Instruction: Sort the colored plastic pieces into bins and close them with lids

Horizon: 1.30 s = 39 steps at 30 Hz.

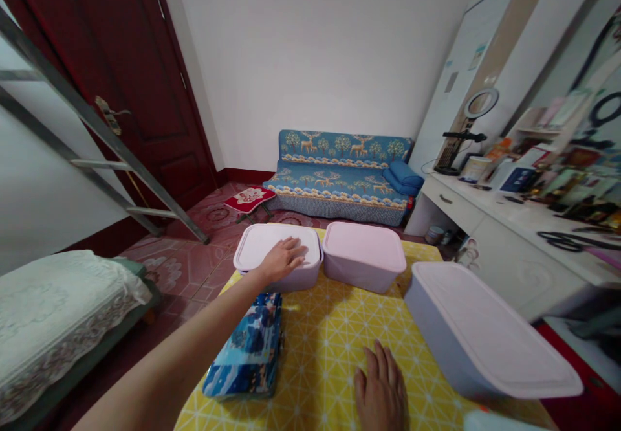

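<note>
My left hand (284, 258) reaches forward and lies flat, fingers stretched, on the lid of the far-left pink box (262, 243). A second pink lidded box (363, 253) stands just right of it. A larger pale lidded box (475, 331) sits at the right of the yellow patterned tablecloth (330, 334). My right hand (381, 392) rests flat on the cloth near the front edge, fingers together and extended, holding nothing. A blue patterned folded pack (247, 347) lies under my left forearm.
A blue deer-print sofa bed (339, 182) stands against the back wall, with a small red stool (250, 199) before it. A metal ladder (97, 146) leans at the left by a dark red door. A bed (53, 314) is at left, a cluttered white dresser (509, 224) at right.
</note>
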Tool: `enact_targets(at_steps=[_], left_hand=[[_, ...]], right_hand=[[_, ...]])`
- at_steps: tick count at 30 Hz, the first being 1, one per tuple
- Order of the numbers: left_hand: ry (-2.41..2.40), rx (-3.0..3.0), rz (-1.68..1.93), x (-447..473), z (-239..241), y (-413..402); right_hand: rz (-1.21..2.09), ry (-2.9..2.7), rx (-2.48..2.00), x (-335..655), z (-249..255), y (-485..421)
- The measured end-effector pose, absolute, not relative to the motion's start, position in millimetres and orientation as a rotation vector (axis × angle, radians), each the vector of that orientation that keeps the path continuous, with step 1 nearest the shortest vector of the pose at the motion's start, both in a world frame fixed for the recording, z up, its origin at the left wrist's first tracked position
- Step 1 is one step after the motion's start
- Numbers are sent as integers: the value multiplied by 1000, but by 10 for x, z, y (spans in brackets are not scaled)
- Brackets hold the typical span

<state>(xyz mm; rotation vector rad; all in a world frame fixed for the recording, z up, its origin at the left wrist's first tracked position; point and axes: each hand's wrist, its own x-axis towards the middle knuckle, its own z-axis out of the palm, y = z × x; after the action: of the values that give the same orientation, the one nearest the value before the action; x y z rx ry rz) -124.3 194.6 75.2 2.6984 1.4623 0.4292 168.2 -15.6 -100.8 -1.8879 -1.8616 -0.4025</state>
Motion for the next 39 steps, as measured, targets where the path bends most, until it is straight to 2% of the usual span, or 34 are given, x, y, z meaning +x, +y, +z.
enact_targets(at_steps=[9, 27, 39], left_hand=[[1368, 2844, 340, -1052, 675, 1958], [1493, 2798, 396, -880, 552, 1968], [1386, 2743, 329, -970, 662, 1963]], right_hand=[[-383, -1872, -1923, 1653, -925, -181], [-340, -1879, -1906, 1666, -930, -191], [-433, -1862, -1840, 1681, -1011, -156]])
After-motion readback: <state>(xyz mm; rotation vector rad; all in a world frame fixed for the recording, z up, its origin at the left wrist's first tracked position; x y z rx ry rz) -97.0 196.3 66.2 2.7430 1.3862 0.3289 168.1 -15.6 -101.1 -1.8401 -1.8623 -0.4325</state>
